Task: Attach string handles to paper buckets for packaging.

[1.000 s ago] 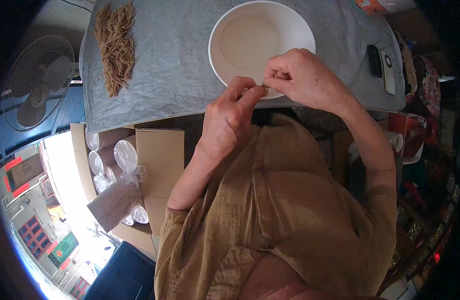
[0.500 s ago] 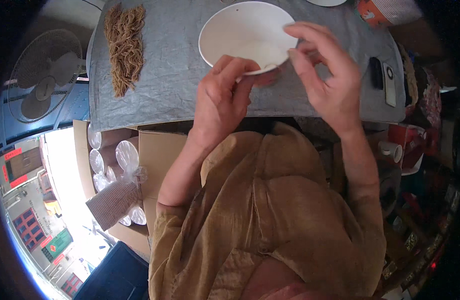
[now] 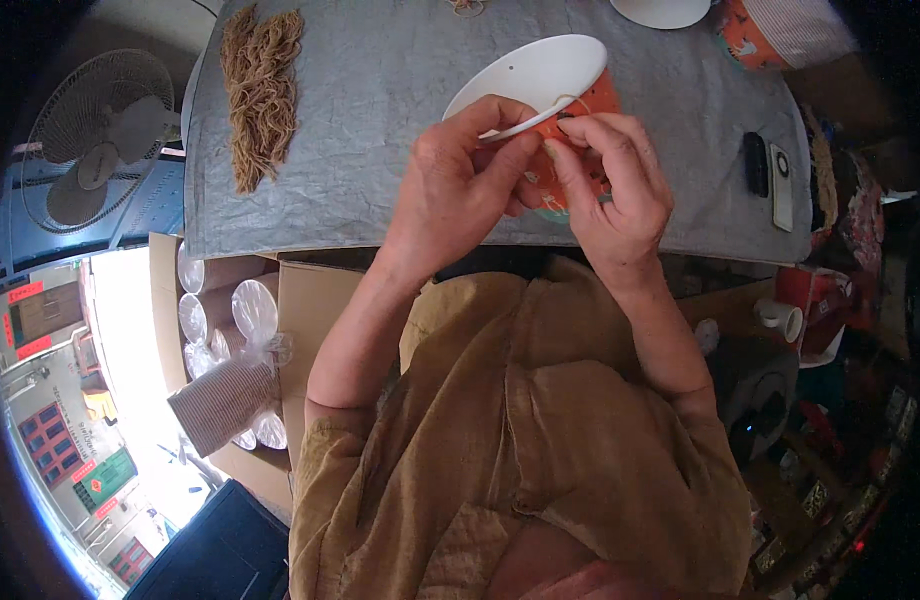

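Observation:
A paper bucket (image 3: 533, 75), white inside with an orange printed outside, is tilted over the table in front of me. My left hand (image 3: 460, 175) is closed on its near rim, thumb and fingers pinching the edge. A thin beige cord (image 3: 572, 98) loops over the rim close to the fingers. Against the orange side, my right hand (image 3: 620, 185) is closed in a pinch at the cord, its fingertips almost touching those of the left. The cord's end is hidden by the fingers. One small hole shows in the bucket's far wall.
A bundle of beige cords (image 3: 260, 105) lies at the table's left. At the far right are a white round piece (image 3: 662, 10) and stacked orange buckets (image 3: 780, 32). A dark object (image 3: 755, 163) and a pale flat device (image 3: 781, 188) lie at right. Wrapped cup stacks (image 3: 220, 400) fill a carton below left.
The bucket has tipped, so its orange outside now shows. My right hand has moved left and down, from spread near the rim to a pinch beside my left fingers.

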### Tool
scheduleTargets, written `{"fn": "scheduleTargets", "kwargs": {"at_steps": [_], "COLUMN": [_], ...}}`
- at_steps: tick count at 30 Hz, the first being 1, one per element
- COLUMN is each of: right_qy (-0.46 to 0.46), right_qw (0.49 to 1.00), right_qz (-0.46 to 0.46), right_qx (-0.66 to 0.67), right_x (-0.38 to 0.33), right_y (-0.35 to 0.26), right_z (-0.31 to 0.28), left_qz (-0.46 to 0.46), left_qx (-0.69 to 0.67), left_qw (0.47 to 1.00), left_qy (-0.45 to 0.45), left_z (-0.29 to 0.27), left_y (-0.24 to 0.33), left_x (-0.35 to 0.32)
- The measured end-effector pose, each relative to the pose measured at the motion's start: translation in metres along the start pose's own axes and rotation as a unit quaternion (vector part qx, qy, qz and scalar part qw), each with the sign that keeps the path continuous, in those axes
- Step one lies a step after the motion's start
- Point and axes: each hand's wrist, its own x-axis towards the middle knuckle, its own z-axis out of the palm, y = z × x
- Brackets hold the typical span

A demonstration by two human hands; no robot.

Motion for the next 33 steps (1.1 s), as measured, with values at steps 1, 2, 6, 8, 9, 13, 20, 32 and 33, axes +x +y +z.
{"fn": "scheduleTargets", "kwargs": {"at_steps": [1,2,6,8,9,13,20,32,33], "right_qy": [0.0,0.005,0.004,0.0,-0.005,-0.011,-0.027,-0.115,-0.11], "right_qw": [1.0,1.0,0.999,1.0,1.0,0.999,0.996,0.811,0.787], "right_qz": [-0.001,-0.025,-0.043,-0.026,-0.008,-0.034,0.054,0.397,0.418], "right_qx": [0.001,-0.01,-0.019,-0.013,-0.006,-0.038,0.065,0.414,0.44], "right_x": [0.001,0.004,0.007,0.007,0.007,0.006,-0.003,-0.042,-0.043], "right_y": [0.0,0.0,0.0,-0.001,-0.001,0.005,0.0,0.021,0.021], "right_z": [0.0,-0.001,-0.004,-0.004,-0.004,-0.001,-0.004,-0.023,-0.024], "left_qz": [0.003,0.004,0.014,0.018,0.033,0.073,0.253,0.204,0.228], "left_qx": [-0.006,-0.006,0.0,0.005,0.023,0.015,0.26,0.236,0.243], "left_qw": [1.0,1.0,1.0,1.0,0.999,0.995,0.922,0.949,0.943], "left_qy": [0.003,0.004,0.018,0.021,0.03,0.06,0.133,0.039,0.003], "left_z": [0.002,0.004,0.011,0.014,0.016,0.022,0.009,0.001,0.004], "left_y": [0.001,0.002,0.003,0.003,0.003,-0.004,-0.008,-0.024,-0.028], "left_x": [-0.001,-0.002,-0.002,-0.003,-0.004,-0.005,0.004,-0.006,-0.004]}}
